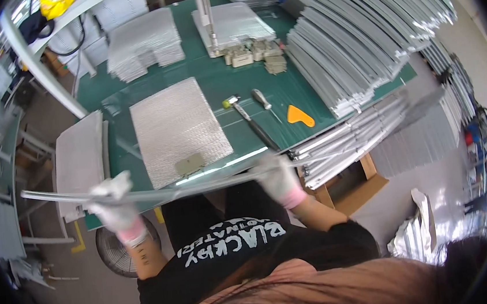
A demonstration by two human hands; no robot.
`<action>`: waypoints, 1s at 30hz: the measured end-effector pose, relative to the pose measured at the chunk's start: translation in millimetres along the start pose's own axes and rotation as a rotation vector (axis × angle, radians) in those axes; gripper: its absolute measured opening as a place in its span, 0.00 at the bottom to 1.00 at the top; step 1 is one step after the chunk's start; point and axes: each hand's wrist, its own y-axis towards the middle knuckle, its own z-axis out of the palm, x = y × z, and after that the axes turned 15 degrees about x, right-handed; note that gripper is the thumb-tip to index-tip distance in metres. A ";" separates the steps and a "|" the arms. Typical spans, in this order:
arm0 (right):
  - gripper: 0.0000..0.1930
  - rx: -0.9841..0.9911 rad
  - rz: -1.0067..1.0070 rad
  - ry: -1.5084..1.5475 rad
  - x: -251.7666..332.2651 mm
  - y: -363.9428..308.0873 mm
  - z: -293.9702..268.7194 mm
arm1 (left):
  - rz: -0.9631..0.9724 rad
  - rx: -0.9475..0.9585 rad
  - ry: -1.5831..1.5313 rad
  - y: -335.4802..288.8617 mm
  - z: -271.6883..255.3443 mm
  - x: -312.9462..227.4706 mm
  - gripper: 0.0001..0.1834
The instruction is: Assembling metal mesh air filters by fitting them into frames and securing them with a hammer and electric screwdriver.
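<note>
Head view: a long, thin grey piece [200, 189] is held crosswise at the near edge of the green table [210, 86] and is seen almost edge-on; whether it is a strip or a whole panel cannot be told. Near its left end it is gripped by the left hand [115, 208], white-gloved, the fingers apparently closed about it despite blur. Farther along, it appears to be pinched by the right hand [279, 181], likewise gloved; exact finger placement is lost in the blur. Just beyond, a silver mesh sheet [180, 125] is laid flat, a small tan plate [191, 164] set on its near part. A hammer [250, 123], a screwdriver [261, 100] and an orange scraper [300, 116] are left to its right, unheld. Step in hand, as judged: the piece is being handled by both hands, with no tool in use. For the next move, even two-handed support seems called for, the ends kept level and the tall panel stack [361, 37] and hammer handle avoided.
</note>
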 end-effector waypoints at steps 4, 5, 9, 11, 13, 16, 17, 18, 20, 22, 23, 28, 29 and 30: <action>0.14 -0.589 -0.446 -0.113 96.9 -13.7 -14.4 | -0.209 -0.061 0.302 -54.8 -55.7 -71.0 0.32; 0.15 -0.470 -0.580 -0.253 124.4 -21.6 -23.1 | -0.457 -0.162 0.580 -70.6 -60.5 -74.9 0.35; 0.12 -0.204 -0.748 -0.130 170.7 -4.0 59.0 | -0.811 -0.105 0.380 -122.3 -30.8 -22.5 0.25; 0.12 0.015 -0.700 -0.113 158.3 15.4 88.4 | -0.856 -0.069 0.309 -149.0 -7.7 6.4 0.19; 0.13 0.128 -0.535 -0.150 125.4 49.3 105.6 | -0.860 -0.085 0.325 -168.2 17.9 15.1 0.20; 0.13 0.136 -0.106 -0.115 63.7 120.0 82.1 | -0.820 -0.165 0.215 -202.5 39.5 26.8 0.20; 0.13 0.054 -0.119 -0.048 38.9 138.9 69.7 | -0.901 -0.194 0.052 -216.0 32.5 27.3 0.16; 0.12 -0.020 -0.126 0.023 17.2 155.3 51.5 | -0.898 -0.195 0.057 -215.5 34.5 27.3 0.16; 0.12 -0.057 -0.060 0.075 -2.8 176.6 4.7 | -0.795 -0.153 0.618 -205.7 46.0 26.4 0.19; 0.11 -0.162 -0.018 0.067 -14.3 176.8 -10.8 | -0.737 -0.018 1.261 -186.6 63.8 17.7 0.40; 0.11 -0.054 0.066 -0.089 -17.7 171.4 -27.7 | -0.617 0.081 1.305 -177.0 69.8 17.9 0.41; 0.14 0.137 0.375 -0.788 -36.8 108.1 -14.6 | -1.082 -0.239 -0.363 -176.3 100.1 78.0 0.27; 0.14 0.146 0.431 -0.821 -37.7 92.2 -2.6 | -1.067 -0.273 -0.601 -172.2 107.5 90.8 0.26; 0.15 0.149 0.481 -0.853 -37.5 76.3 3.3 | -1.048 -0.298 -0.842 -169.5 112.9 105.6 0.25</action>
